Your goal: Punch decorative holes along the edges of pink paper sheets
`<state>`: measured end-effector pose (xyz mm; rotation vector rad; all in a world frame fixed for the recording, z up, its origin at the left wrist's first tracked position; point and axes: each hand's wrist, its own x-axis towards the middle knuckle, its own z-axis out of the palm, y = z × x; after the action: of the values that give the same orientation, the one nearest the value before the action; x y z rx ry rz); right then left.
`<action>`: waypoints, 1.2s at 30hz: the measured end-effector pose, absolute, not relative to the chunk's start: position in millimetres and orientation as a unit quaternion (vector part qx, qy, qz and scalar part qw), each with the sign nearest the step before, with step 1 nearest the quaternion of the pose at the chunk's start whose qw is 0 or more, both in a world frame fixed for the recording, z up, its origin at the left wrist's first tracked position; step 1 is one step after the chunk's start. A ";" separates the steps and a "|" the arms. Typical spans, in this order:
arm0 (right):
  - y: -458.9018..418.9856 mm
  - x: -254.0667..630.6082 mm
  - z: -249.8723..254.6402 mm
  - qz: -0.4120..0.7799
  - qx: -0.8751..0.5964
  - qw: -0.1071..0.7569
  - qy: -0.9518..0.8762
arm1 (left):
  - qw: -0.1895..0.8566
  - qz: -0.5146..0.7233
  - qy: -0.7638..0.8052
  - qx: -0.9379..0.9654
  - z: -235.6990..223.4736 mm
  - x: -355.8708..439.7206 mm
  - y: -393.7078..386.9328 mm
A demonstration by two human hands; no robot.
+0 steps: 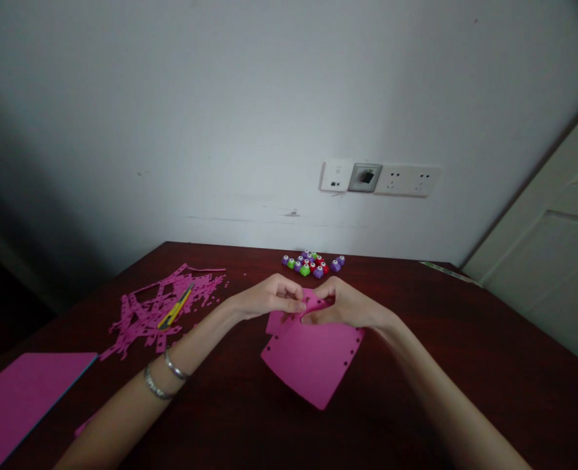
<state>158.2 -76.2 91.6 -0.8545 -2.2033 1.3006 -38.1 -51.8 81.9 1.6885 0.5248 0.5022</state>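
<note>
A pink sheet of craft foam or card [308,365] with small punched holes along its edges is held up over the dark table. My left hand [272,297] pinches its upper part between thumb and fingers. From the other side my right hand [346,305] grips the same upper part, its thumb close to the left thumb. A second pink flap [275,322] shows behind, beneath the left fingers; whether it is a separate piece I cannot tell. Two silver bangles [164,377] circle the left forearm.
Pink punched scraps [146,313] lie at the left with a yellow cutter knife [176,307] on them. Larger pink sheets [34,398] are at the near left. Several small coloured punches [305,262] cluster at the back of the table [416,326], by the wall with sockets [406,181].
</note>
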 end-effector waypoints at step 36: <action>-75.4 169.2 91.9 0.461 -0.390 0.198 -0.772 | 0.568 0.233 0.262 0.744 84.4 -39.7 -50.2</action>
<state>169.2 -75.4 91.9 -1.0904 -2.1607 1.2903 -39.7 -50.2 84.4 1.7488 0.6152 0.5482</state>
